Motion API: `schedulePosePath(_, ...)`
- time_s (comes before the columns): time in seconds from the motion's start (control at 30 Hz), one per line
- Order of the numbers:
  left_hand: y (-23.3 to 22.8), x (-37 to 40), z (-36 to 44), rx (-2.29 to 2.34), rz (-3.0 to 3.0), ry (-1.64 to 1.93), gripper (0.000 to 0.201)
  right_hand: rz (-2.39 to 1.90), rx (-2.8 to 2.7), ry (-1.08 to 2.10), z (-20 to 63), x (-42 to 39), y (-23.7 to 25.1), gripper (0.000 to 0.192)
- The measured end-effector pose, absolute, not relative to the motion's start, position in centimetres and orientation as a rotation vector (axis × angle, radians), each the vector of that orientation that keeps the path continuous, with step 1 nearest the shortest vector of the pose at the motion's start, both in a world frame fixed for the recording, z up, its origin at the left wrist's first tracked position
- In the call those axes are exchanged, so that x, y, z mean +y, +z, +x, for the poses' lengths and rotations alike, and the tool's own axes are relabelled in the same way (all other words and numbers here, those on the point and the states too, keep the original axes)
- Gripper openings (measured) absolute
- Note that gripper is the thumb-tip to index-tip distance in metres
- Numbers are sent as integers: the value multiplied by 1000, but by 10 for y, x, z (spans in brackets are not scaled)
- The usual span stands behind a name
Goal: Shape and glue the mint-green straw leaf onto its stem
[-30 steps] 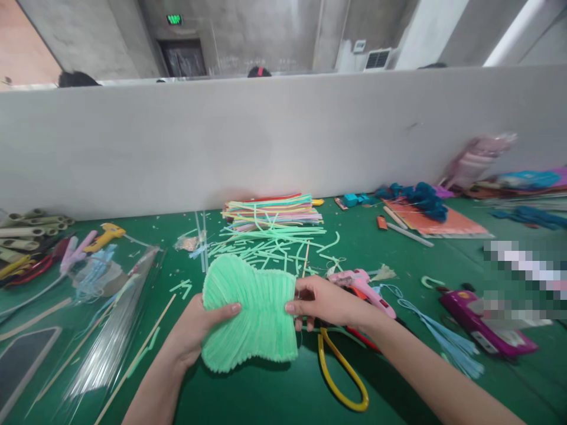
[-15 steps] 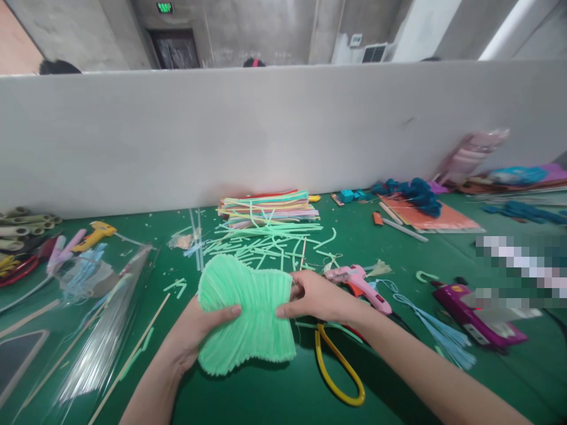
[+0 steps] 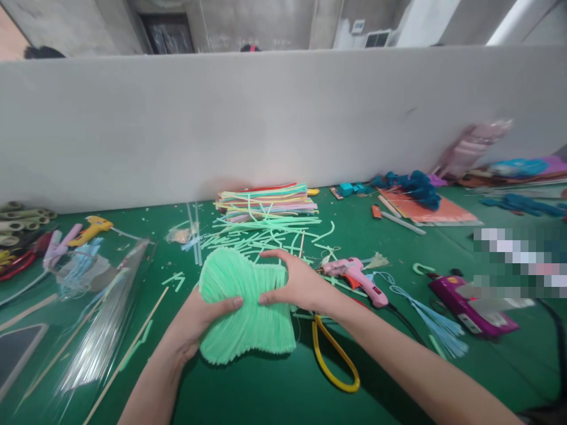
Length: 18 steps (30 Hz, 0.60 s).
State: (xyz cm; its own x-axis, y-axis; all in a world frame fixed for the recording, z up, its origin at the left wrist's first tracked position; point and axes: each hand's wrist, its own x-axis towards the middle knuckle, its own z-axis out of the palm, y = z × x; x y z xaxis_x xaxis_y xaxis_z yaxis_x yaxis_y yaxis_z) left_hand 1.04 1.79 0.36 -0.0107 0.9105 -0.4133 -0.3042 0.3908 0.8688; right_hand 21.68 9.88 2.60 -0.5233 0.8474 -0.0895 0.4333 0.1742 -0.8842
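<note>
Low in the centre of the frame, both hands hold a ribbed green piece (image 3: 245, 313), a waisted sheet of pale green strips lying side by side, just above the green table (image 3: 266, 389). The left hand (image 3: 195, 327) comes up from the lower left and cups the piece from beneath, its thumb (image 3: 228, 304) pressed flat onto the front face near the narrow waist; the other fingers are hidden behind the sheet. The right hand (image 3: 301, 283) reaches in from the lower right and clamps the piece's right edge: its thumb lies on the front face, almost tip to tip with the left thumb, while its forefinger (image 3: 277, 254) curls over the upper right corner. Both hands are closed on the piece, which sits between the thumbs in front and the fingers behind.

Just right of the right hand lies a pink glue gun (image 3: 352, 271), and below the wrist a yellow loop (image 3: 332, 360) rests on the table. Above the piece, toward the grey partition (image 3: 266, 124), is a stack of coloured strips (image 3: 268, 203) with loose green offcuts scattered before it
</note>
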Motion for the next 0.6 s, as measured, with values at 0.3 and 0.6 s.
schedulePosePath(0.3,7,16,2,1280,513,1188,85,-1116,-1829,1413,233,104,32,81)
schedulePosePath(0.6,1,21,4,1345,405,1590,48,-997,-1266,1185,236,37,27,24)
